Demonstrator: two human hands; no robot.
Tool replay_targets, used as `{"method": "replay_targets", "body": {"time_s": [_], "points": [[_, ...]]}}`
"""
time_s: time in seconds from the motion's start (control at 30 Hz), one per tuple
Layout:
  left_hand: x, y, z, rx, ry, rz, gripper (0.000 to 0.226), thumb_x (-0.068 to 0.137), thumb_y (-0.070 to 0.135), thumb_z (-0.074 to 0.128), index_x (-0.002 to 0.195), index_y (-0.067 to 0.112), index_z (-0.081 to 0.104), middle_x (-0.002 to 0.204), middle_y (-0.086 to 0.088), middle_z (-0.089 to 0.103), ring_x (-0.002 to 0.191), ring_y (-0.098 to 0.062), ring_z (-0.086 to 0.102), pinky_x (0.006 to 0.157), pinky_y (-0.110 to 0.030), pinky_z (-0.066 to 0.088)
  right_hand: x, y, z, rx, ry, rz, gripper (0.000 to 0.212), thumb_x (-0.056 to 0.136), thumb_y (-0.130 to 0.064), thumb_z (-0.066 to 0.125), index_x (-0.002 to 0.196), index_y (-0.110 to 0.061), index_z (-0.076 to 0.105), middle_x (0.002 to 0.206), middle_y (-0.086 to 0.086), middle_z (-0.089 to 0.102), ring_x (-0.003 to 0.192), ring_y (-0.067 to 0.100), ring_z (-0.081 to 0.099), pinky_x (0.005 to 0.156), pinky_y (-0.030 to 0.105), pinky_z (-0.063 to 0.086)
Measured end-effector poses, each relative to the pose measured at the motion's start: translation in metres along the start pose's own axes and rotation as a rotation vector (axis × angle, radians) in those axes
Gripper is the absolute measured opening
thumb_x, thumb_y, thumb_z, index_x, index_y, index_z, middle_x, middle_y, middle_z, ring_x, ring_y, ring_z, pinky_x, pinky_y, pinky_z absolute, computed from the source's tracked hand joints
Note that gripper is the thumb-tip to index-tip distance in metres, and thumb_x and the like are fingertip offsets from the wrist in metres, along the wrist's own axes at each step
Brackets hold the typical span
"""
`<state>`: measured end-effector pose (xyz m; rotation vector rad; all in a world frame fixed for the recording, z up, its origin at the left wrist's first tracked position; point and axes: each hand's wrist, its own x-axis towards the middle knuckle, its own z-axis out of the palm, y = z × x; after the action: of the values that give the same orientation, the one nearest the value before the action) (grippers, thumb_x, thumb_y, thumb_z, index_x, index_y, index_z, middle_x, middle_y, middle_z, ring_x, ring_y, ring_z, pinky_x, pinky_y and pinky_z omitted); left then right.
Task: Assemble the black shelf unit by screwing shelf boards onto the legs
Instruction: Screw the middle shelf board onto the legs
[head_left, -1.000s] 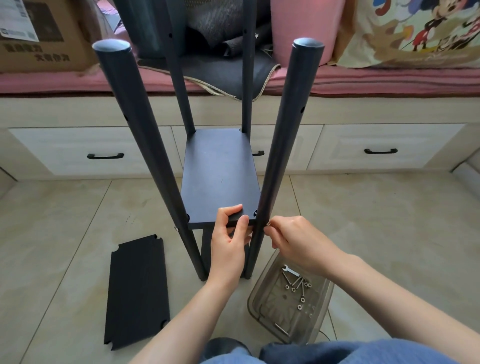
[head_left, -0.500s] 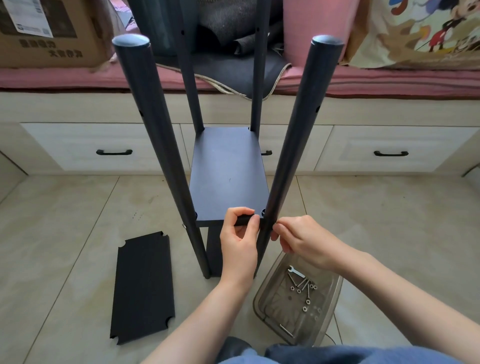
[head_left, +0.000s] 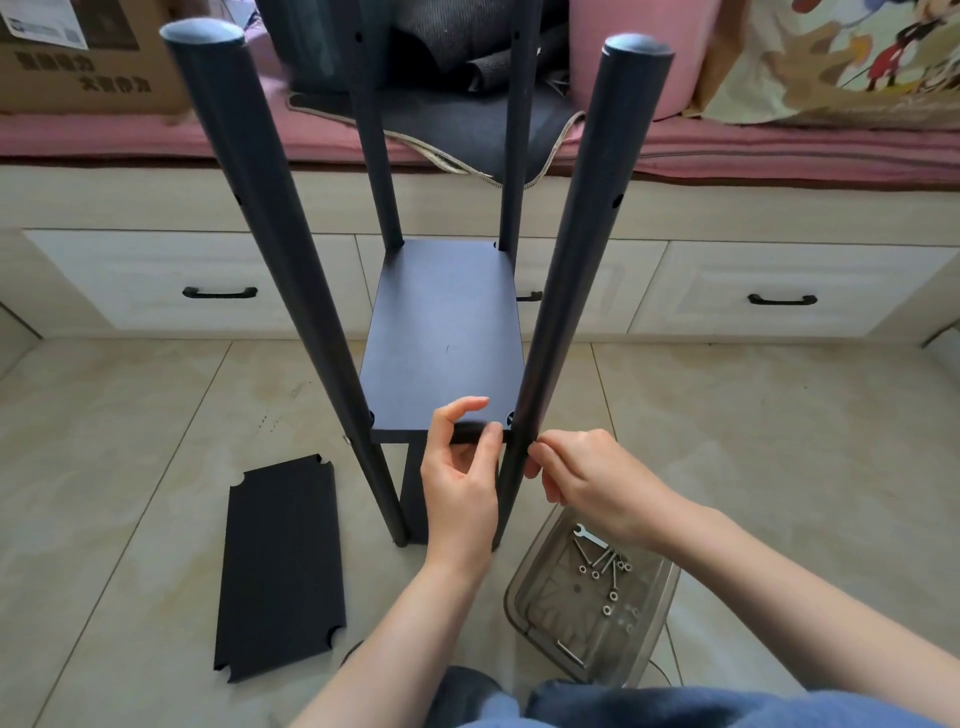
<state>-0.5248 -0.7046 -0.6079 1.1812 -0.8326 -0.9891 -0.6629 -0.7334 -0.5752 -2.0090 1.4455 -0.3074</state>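
Note:
The black shelf unit stands on the tiled floor with four round legs; the near right leg (head_left: 576, 291) and near left leg (head_left: 270, 244) rise toward me. A black shelf board (head_left: 447, 332) sits between the legs. My left hand (head_left: 460, 483) pinches the near edge of that board, close to its right corner. My right hand (head_left: 587, 478) has its fingertips curled against the near right leg, level with the board; what they hold is hidden. A spare black shelf board (head_left: 283, 566) lies flat on the floor to the left.
A clear plastic tray (head_left: 524, 597) with several screws, nuts and a small wrench stands on the floor under my right forearm. White drawers (head_left: 769, 296) under a pink-cushioned bench run along the back. A cardboard box (head_left: 78, 67) sits at the top left.
The view shifted slightly, so the shelf sits further right and closer. Both hands stay at the board's near right corner; the right fingertips keep working at the leg.

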Motion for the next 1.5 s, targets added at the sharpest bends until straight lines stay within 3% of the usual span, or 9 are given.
{"method": "replay_targets", "body": {"time_s": [0.13,0.23,0.33,0.5,0.6,0.7,1.07,1.4,1.5], "points": [[-0.002,-0.002,0.001,-0.033,0.042,0.032,0.043,0.098,0.006,0.062,0.120,0.042,0.054,0.093,0.007,0.071,0.081,-0.010,0.065,0.079,-0.021,0.053,0.000,-0.002,0.004,0.014,0.023,0.014,0.035,0.104,-0.031,0.035,0.077,-0.029,0.057,0.062,-0.006,0.061,0.065,0.014,0.058,0.072,0.041,0.050],[-0.003,-0.001,0.003,-0.189,0.141,-0.032,0.044,0.094,0.003,0.067,0.115,0.039,0.051,0.121,-0.023,0.062,0.100,-0.025,0.070,0.092,-0.039,0.057,0.002,-0.007,0.007,0.022,0.029,0.025,0.035,0.104,-0.031,0.036,0.077,-0.027,0.057,0.063,-0.006,0.063,0.066,0.014,0.058,0.072,0.040,0.051],[-0.002,0.001,0.003,-0.294,0.216,-0.081,0.041,0.093,-0.003,0.067,0.102,0.032,0.047,0.107,-0.020,0.065,0.097,-0.027,0.069,0.097,-0.049,0.055,0.004,-0.010,0.010,0.019,0.042,0.031,0.035,0.104,-0.032,0.036,0.079,-0.024,0.059,0.063,-0.006,0.063,0.066,0.015,0.059,0.072,0.041,0.051],[0.000,0.004,0.002,-0.485,0.360,-0.283,0.032,0.096,0.001,0.064,0.100,0.023,0.040,0.104,-0.012,0.066,0.098,-0.029,0.068,0.090,-0.041,0.058,0.007,-0.015,0.016,0.019,0.051,0.034,0.036,0.103,-0.034,0.036,0.079,-0.022,0.060,0.064,-0.005,0.064,0.065,0.017,0.059,0.070,0.041,0.052],[0.008,0.004,-0.001,-0.607,0.313,-0.380,0.025,0.096,0.011,0.065,0.116,0.008,0.050,0.104,-0.014,0.068,0.090,-0.026,0.070,0.081,-0.033,0.060,0.009,-0.016,0.018,0.009,0.063,0.022,0.036,0.104,-0.032,0.036,0.079,-0.020,0.060,0.063,-0.004,0.064,0.064,0.017,0.059,0.070,0.042,0.052],[0.013,0.001,-0.002,-0.543,0.193,-0.380,0.029,0.097,0.017,0.064,0.121,0.002,0.061,0.111,-0.013,0.069,0.097,-0.025,0.068,0.093,-0.034,0.057,0.007,-0.016,0.017,0.030,0.079,0.032,0.034,0.104,-0.031,0.038,0.078,-0.024,0.059,0.062,-0.005,0.063,0.063,0.018,0.059,0.069,0.043,0.052],[0.012,0.001,-0.003,-0.385,0.028,-0.283,0.020,0.104,0.019,0.052,0.123,0.017,0.058,0.113,0.001,0.075,0.109,-0.022,0.071,0.085,-0.024,0.057,0.006,-0.017,0.009,-0.074,0.069,0.043,0.031,0.103,-0.030,0.035,0.082,-0.022,0.057,0.068,-0.006,0.062,0.069,0.023,0.058,0.073,0.042,0.051],[0.013,-0.001,-0.006,-0.300,-0.009,-0.294,0.024,0.102,0.026,0.053,0.125,0.018,0.055,0.126,-0.011,0.069,0.116,-0.029,0.068,0.106,-0.041,0.051,0.005,-0.015,0.008,-0.109,0.124,0.018,0.031,0.102,-0.031,0.038,0.080,-0.023,0.057,0.068,-0.006,0.062,0.069,0.024,0.059,0.071,0.043,0.051],[0.012,0.001,-0.005,-0.292,0.003,-0.298,0.040,0.095,0.034,0.058,0.128,0.012,0.054,0.127,-0.015,0.068,0.118,-0.033,0.066,0.108,-0.047,0.049,0.006,-0.012,0.008,-0.097,0.107,0.023,0.032,0.102,-0.032,0.037,0.076,-0.025,0.056,0.065,-0.005,0.062,0.068,0.022,0.059,0.070,0.041,0.050]]}}
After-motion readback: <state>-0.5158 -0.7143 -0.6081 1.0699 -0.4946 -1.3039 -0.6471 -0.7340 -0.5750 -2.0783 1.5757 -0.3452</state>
